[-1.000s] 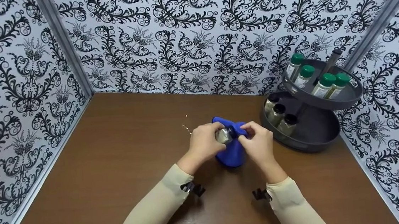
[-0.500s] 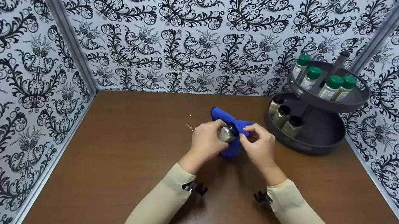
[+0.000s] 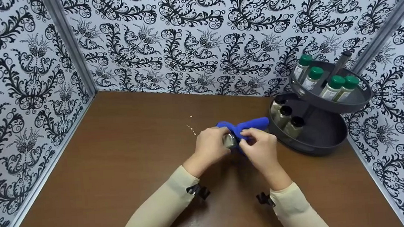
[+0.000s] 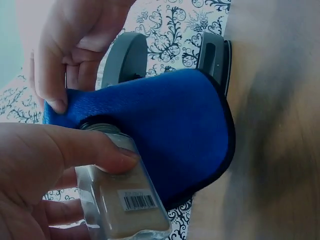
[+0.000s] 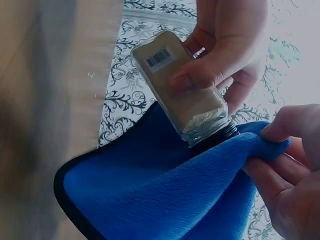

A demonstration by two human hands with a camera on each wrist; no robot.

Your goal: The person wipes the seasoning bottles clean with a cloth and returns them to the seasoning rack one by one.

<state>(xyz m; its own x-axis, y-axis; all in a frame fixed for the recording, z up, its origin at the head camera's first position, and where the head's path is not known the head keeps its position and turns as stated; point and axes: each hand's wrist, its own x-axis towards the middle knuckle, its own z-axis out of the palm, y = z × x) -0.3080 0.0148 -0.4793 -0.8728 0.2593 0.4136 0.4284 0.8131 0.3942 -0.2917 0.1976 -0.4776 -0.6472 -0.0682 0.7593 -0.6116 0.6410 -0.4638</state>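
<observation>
My left hand point(image 3: 210, 145) grips a square glass spice jar point(image 5: 175, 85) with a pale powder inside and a barcode label. The jar is tilted, its black neck end turned toward my right hand. A blue cloth point(image 4: 175, 125) with dark edging hangs around that end and covers part of it. My right hand point(image 3: 262, 146) pinches the cloth point(image 5: 200, 175) between thumb and fingers, right beside the neck. Both hands are above the brown table point(image 3: 137, 162).
At the right stands a dark two-tier round rack point(image 3: 320, 147). Its upper tier holds several green-capped jars point(image 3: 331, 88), its lower tier several dark-topped jars point(image 3: 293, 128). Small pale crumbs point(image 3: 191, 128) lie on the table left of the hands. Patterned walls point(image 3: 196, 41) surround the table.
The cloth has been turned about the jar's neck; a flap now points right toward the rack, and less hangs below. Both hands stay in nearly the same place, still holding jar and cloth.
</observation>
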